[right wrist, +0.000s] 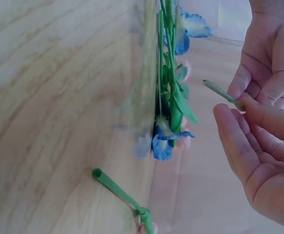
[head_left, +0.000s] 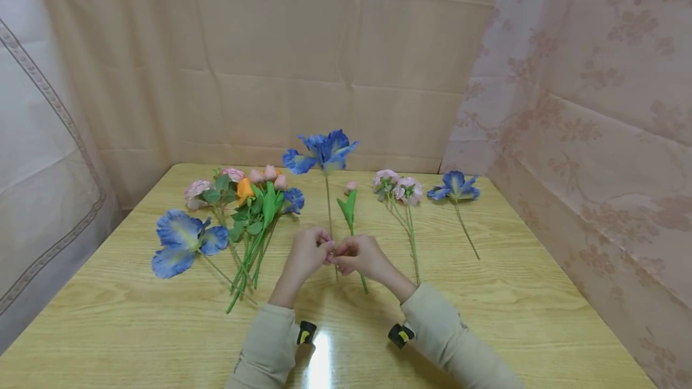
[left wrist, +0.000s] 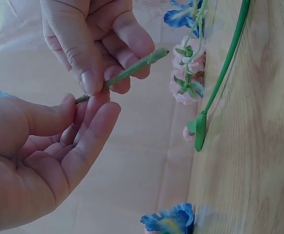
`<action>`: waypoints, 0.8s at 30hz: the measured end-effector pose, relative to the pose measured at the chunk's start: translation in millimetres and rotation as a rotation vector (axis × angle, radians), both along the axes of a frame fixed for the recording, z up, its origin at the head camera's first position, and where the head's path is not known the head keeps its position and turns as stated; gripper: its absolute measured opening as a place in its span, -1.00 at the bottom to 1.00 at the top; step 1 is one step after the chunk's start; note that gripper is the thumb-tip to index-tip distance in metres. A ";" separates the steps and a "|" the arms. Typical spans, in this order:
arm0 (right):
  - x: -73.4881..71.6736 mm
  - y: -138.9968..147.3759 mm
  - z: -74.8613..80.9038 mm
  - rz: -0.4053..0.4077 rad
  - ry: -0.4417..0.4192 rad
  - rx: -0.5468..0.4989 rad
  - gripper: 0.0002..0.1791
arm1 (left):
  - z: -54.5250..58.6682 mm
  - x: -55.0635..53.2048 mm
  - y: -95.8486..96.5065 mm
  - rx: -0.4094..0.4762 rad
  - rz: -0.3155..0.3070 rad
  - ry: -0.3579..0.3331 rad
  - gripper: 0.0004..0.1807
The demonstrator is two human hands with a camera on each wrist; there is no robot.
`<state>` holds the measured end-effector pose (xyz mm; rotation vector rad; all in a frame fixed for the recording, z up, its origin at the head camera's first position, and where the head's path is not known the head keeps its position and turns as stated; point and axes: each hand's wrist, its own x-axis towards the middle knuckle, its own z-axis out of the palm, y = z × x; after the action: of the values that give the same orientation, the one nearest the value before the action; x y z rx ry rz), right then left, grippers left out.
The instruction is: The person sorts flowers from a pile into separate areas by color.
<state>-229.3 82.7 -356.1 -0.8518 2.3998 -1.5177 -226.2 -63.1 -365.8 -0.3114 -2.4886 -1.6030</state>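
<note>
A blue iris [head_left: 324, 152] stands nearly upright above the table, its thin stem running down to both hands. My left hand [head_left: 309, 251] pinches that stem between thumb and fingers. Just beside it, my right hand [head_left: 367, 257] pinches the stem low down, close to the left fingertips. In the left wrist view the green stem end [left wrist: 139, 67] sticks out past the fingers. Under and behind the right hand, a pink tulip [head_left: 350, 203] with green leaves lies on the table.
Left on the wooden table [head_left: 162, 335] lies a pile of pink roses [head_left: 199, 192], tulips [head_left: 270, 174] and an orange flower [head_left: 245, 189], with a large blue iris [head_left: 181, 242] beside it. Pale pink flowers [head_left: 406, 189] and another blue iris [head_left: 455, 186] lie right. Curtains [head_left: 270, 65] surround the table.
</note>
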 end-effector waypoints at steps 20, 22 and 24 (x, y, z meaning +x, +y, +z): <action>-9.4 -0.1 -21.1 -0.052 0.039 -0.092 -0.92 | 3.0 0.9 1.9 -0.047 -0.004 0.019 -0.92; -10.1 0.3 -21.9 -0.049 0.037 -0.106 -0.92 | 2.9 1.1 1.9 -0.054 -0.005 0.016 -0.93; -10.6 1.1 -22.9 -0.046 0.040 -0.111 -0.93 | 2.7 1.3 1.9 -0.066 -0.007 0.015 -0.93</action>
<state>-239.9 83.8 -379.0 -0.8623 2.3975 -1.6800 -224.9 -61.2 -363.2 -0.3398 -2.5354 -1.5178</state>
